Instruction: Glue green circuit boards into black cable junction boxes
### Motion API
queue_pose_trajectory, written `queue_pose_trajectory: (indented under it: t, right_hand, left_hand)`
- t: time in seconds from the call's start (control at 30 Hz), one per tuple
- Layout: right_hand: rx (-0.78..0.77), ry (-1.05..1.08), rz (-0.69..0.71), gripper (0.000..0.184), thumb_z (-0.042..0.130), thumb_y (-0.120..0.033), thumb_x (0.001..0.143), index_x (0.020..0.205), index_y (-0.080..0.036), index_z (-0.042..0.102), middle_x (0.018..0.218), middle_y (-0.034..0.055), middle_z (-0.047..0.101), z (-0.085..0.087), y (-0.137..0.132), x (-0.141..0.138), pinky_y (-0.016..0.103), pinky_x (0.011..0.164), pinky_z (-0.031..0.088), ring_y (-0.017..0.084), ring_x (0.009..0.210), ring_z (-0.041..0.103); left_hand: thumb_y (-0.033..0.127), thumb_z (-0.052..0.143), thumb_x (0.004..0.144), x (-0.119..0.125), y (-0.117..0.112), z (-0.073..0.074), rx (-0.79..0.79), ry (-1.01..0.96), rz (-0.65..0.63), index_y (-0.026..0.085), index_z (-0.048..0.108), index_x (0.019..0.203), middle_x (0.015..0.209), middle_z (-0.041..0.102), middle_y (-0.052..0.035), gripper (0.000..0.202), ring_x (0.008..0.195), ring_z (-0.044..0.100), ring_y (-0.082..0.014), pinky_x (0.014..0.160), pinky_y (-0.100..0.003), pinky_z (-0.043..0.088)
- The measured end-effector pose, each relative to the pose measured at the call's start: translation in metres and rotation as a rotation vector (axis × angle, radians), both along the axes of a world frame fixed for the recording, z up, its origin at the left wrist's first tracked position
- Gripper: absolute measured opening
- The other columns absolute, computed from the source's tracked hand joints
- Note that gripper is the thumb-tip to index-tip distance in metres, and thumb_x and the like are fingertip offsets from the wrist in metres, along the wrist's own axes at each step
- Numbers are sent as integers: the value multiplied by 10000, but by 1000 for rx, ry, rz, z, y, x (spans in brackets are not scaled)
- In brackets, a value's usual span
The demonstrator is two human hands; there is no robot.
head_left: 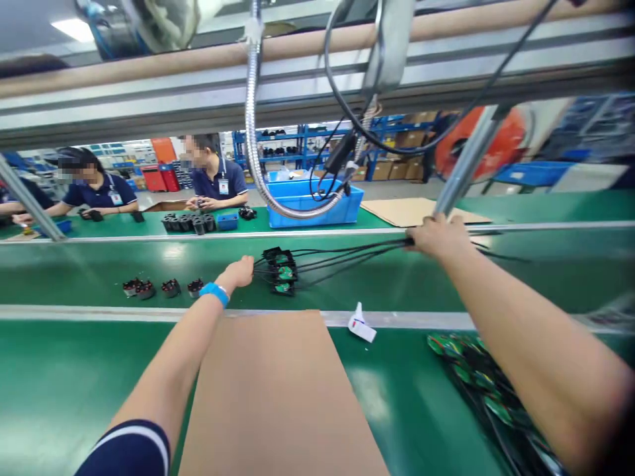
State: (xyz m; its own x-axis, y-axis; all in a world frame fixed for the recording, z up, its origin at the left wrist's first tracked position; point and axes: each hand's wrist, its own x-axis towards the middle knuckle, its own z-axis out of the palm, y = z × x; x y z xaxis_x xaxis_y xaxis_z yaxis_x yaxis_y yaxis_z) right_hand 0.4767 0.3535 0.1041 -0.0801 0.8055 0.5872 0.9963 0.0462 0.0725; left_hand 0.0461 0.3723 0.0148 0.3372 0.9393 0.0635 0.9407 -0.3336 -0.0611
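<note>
Stretched out ahead, my right hand (439, 236) is closed around a bundle of black cables (352, 252). The cables run left to several black-framed green circuit boards (284, 272), which lie in a short row on the green belt. My left hand (241, 270), with a blue band at the wrist, is closed at the other side of the boards. Thin dark wires reach from the boards to its fingers. Left of that hand, several small dark round parts with copper-coloured bits (170, 287) sit on the belt.
A brown cardboard sheet (282, 390) lies in front of me, near a small white tube or bottle (361, 324). More cabled green boards (483, 377) are piled at right. Across the belt are a blue bin (315, 203), black cups (191, 223) and co-workers. A metal hose (251, 125) hangs overhead.
</note>
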Motion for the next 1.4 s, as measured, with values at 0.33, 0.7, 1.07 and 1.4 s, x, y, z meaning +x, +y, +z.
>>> queue_pose_trajectory:
  t: [0.33,0.7,1.07,1.4]
  right_hand:
    - [-230,-328,494,539,708,-578,696,1080,-200,712,1069,229,650,-72,7,-152,449,703,316,371,1083,491]
    - [-513,-303,1773,291,592,-416,827,1028,-242,710,949,164,660,-86,-242,-534,485,747,467,332,958,554]
    - [-969,-881,1622,327,565,-345,920,1189,-158,563,1188,88,582,-198,-471,-742,419,844,520,211,1008,598]
    - [-849,-810,1747,305,561,-329,923,1176,-159,571,1194,86,579,-252,-472,-738,455,894,489,224,1050,579]
  left_hand:
    - [280,671,822,-171,-179,27,147,-16,210,216,453,1333,1482,291,-114,558,1360,267,-315,1107,-504,219]
    - [326,583,916,-362,-651,-16,-92,-78,1322,158,563,1178,1210,568,-93,312,1054,580,-240,889,-458,495]
    - [385,572,914,-348,-680,-153,-314,-302,1210,180,494,1286,1294,516,-109,433,1130,537,-273,938,-501,452]
    - [508,733,658,-333,-676,-162,-327,-306,1188,202,585,1125,1216,510,-128,578,1120,470,-336,938,-461,399]
